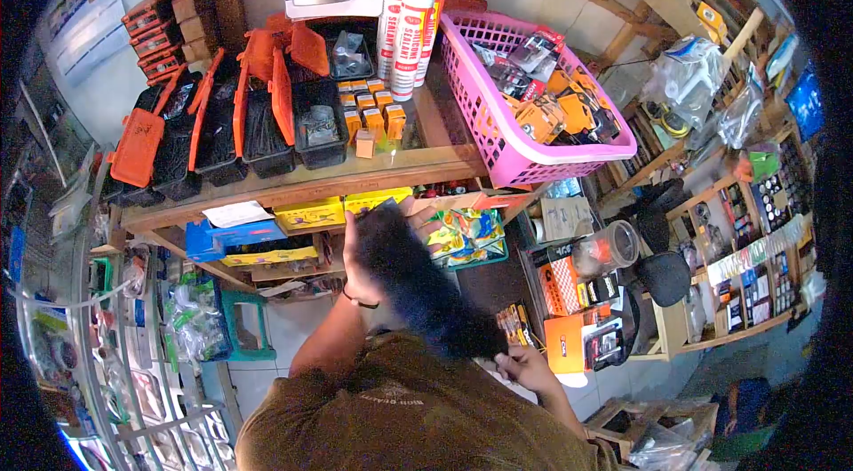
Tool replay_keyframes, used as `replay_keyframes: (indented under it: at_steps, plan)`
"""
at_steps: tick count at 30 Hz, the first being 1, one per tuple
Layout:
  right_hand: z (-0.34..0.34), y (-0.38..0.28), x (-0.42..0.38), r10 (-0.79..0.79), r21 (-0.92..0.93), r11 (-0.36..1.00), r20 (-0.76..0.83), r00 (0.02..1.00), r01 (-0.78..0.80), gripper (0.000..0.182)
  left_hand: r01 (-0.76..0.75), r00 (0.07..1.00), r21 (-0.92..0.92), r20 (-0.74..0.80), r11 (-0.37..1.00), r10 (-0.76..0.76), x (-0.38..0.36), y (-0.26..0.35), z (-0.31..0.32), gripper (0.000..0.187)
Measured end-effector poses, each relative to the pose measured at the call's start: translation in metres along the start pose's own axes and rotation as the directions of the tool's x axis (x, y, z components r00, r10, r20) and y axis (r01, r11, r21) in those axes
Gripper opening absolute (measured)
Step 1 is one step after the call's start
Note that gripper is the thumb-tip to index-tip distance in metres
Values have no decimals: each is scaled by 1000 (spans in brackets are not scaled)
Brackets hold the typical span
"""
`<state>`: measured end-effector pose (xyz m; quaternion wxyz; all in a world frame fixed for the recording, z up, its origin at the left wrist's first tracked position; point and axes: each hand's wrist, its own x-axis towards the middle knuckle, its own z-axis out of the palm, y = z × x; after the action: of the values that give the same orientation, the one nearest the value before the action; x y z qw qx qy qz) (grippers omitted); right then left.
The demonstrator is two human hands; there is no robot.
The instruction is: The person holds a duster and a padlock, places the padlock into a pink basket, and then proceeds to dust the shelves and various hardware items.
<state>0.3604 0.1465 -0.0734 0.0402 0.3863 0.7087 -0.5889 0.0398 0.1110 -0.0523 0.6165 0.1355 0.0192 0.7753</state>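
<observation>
A long, blue-black, soft-looking dark piece [422,284] stretches diagonally in front of my chest; motion blur hides its exact kind. My left hand [356,262] holds its upper end from behind, with the thumb on one side and fingertips showing past the other. At the lower end, my right hand [530,371] grips it with bent fingers. Beyond my left hand are yellow boxes [311,214] on the shelf under the wooden counter [382,173]. Near my right hand lies an orange box [569,344].
On the counter stand black bins [267,138] with orange lids, small orange-white boxes [373,123], silicone sealant tubes [411,44] and a pink basket [506,151] of packaged goods. A green stool [253,329] is at left. Another person [745,404] is partly visible at lower right.
</observation>
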Motion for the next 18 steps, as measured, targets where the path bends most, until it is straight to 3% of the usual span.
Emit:
replay_keyframes:
  at_steps: [2, 3, 4, 6, 8, 9, 10, 12, 13, 14, 16, 17, 18]
  plan:
    - [3, -9, 1, 64, 188, 981, -134, 989, -38, 32, 25, 992, -396, 122, 918, 26, 0, 1, -18, 77]
    - [2, -6, 1, 90, 109, 991, -102, 991, -79, 34, -72, 993, -85, -99, 994, 63, 2, 0, 5, 72]
    - [1, -4, 0, 90, 108, 991, -101, 991, -79, 34, -96, 992, -83, -90, 992, 88, 1, -1, 2, 78]
    - [0, -2, -1, 62, 38, 997, 69, 996, -64, 34, 54, 970, -32, 239, 998, -44, 8, 5, -8, 76]
    - [0, 1, 0, 51, -25, 998, 21, 998, -51, 35, 39, 963, -45, 270, 998, -25, 8, 5, -6, 82]
    - [1, 0, 0, 72, 80, 995, -54, 996, -67, 34, -53, 999, 84, 12, 995, 52, 5, 3, -3, 87]
    - [3, -5, 0, 100, 185, 980, -127, 987, -75, 34, -106, 959, 230, -233, 967, 161, 2, 3, 8, 93]
    - [4, -14, -5, 113, 137, 986, -115, 987, -97, 34, -81, 957, 215, -256, 973, 136, 2, 4, 6, 92]
    - [3, -12, -5, 101, 57, 994, -47, 994, -98, 34, -31, 999, 95, -16, 995, 32, 4, 6, -7, 85]
    - [2, -10, -5, 92, -23, 996, 21, 996, -92, 34, 49, 970, -10, 238, 999, -46, 6, 7, -17, 78]
    - [3, -8, -4, 21, 10, 1000, -16, 1000, -21, 34, 34, 967, -13, 254, 999, -29, 7, 5, -8, 76]
    - [3, -12, -3, 50, 102, 994, -85, 995, -42, 34, -46, 999, 37, 4, 998, 45, 4, 4, -1, 81]
    - [4, -17, -3, 86, 194, 979, -150, 985, -56, 33, -109, 961, 104, -242, 989, 132, 3, 3, 5, 87]
